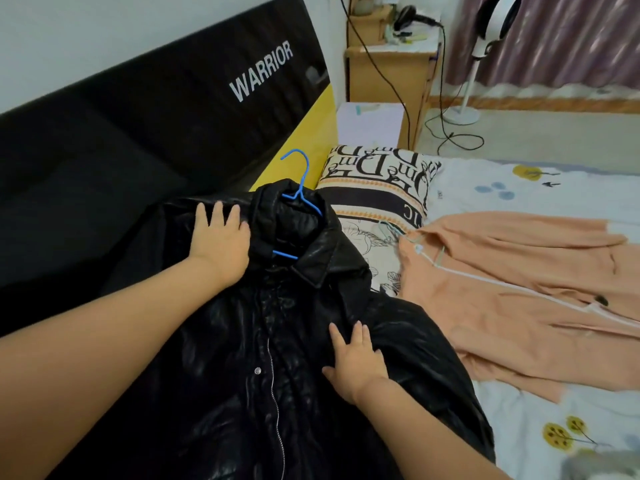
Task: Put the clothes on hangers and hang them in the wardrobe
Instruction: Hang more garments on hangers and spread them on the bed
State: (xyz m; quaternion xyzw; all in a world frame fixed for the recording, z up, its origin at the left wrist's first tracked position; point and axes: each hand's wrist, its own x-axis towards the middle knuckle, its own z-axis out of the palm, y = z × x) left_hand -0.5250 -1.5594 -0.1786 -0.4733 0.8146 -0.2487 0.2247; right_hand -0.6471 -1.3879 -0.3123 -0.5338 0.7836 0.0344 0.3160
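Note:
A shiny black jacket (pixel 242 358) lies face up on the bed, its zip running down the middle. A blue hanger (pixel 300 197) sits inside its neck, with the hook sticking out past the collar. My left hand (pixel 220 242) rests flat with spread fingers on the jacket's left shoulder. My right hand (pixel 356 362) presses flat on the right chest, just below the collar. To the right a peach garment (pixel 512 296) lies spread on the bed with a pale hanger (pixel 412 245) in its neck. No wardrobe is in view.
A patterned pillow (pixel 377 188) lies beyond the jacket, against a black and yellow headboard (pixel 194 112). The bed has a white flowered sheet (pixel 554 434). Farther off stand a wooden bedside cabinet (pixel 391 67), trailing cables and a white standing fan (pixel 485 46) by the curtain.

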